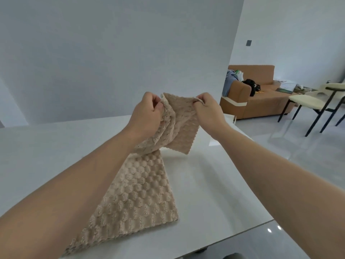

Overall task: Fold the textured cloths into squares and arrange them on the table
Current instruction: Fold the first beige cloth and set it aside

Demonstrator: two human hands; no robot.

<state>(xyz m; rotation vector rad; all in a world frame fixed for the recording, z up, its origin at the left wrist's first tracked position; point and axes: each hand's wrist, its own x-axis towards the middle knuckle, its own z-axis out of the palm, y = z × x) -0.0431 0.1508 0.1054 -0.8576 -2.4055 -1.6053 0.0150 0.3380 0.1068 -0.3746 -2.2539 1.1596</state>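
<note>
Our left grip (pixel 147 111) and right grip (pixel 207 109) each pinching the top edge of a beige textured cloth (pixel 179 128), raised over the white desk (pixel 214 184), a second cloth (pixel 138 199) lying flat nearer

A home living room, seen from beside a white bench (pixel 46 156). Across a glossy pale tiled floor (pixel 280 146) stands a tan sofa (pixel 261 101) piled with clothes (pixel 228 83) and a black bag (pixel 251 85), with cream-cushioned, black-legged chairs (pixel 308 101) near it. The walls (pixel 112 53) are plain white.
</note>
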